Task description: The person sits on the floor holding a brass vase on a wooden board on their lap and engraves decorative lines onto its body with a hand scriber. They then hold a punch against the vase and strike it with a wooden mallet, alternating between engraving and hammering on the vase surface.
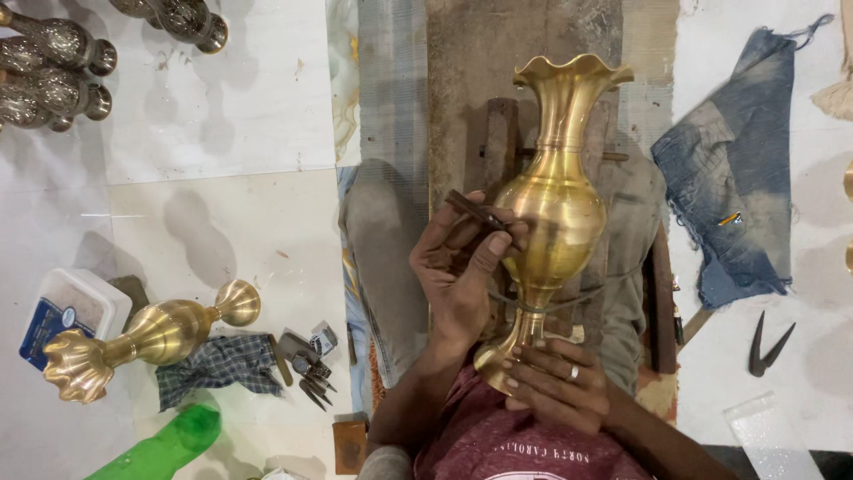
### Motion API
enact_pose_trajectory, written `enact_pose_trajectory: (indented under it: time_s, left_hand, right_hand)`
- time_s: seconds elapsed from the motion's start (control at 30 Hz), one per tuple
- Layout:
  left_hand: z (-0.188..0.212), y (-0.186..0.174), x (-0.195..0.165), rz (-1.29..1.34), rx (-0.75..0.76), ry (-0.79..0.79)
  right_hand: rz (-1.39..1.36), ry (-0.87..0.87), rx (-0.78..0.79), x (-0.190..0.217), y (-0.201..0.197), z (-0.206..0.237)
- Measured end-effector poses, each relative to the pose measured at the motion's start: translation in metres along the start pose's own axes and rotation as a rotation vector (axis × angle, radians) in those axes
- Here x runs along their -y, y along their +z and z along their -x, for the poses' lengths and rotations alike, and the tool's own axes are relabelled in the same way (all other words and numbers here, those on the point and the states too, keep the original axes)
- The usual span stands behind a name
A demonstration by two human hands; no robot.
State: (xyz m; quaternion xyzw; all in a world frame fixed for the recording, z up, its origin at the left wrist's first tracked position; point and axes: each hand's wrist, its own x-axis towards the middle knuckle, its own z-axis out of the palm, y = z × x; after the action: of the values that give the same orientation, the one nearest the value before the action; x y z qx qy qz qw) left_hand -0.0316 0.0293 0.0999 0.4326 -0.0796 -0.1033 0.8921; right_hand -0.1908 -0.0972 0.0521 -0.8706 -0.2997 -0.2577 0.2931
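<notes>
Vase (557,209) gripped by right hand (555,384), left hand (462,267) holding chisel (475,212) (denim rag (733,169) nearby).

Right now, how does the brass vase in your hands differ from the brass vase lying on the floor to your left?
The held vase is propped along the wooden work board, gripped at its base by the right hand, while the left hand presses a small tool to its belly. The floor vase lies untouched on the white floor, resting on a checked cloth. A cord loops only the held vase's neck. Both share brass colour and a scalloped mouth.
</notes>
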Motion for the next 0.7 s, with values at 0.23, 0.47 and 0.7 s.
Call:
enact_pose_trajectory:
  time_s: [0.23,0.47,0.7]
  left_hand:
    - [0.002,0.009,-0.007,-0.018,0.018,-0.064]
    - [-0.005,0.035,-0.003,-0.327,0.016,0.018]
    - [-0.002,0.041,-0.004,-0.479,0.027,0.152]
  right_hand:
    - [0.053,0.718,-0.283,-0.007,-0.016,0.050]
    - [0.526,1.446,0.233,-0.084,-0.017,0.153]
    - [0.146,1.704,0.045,-0.085,-0.019,0.167]
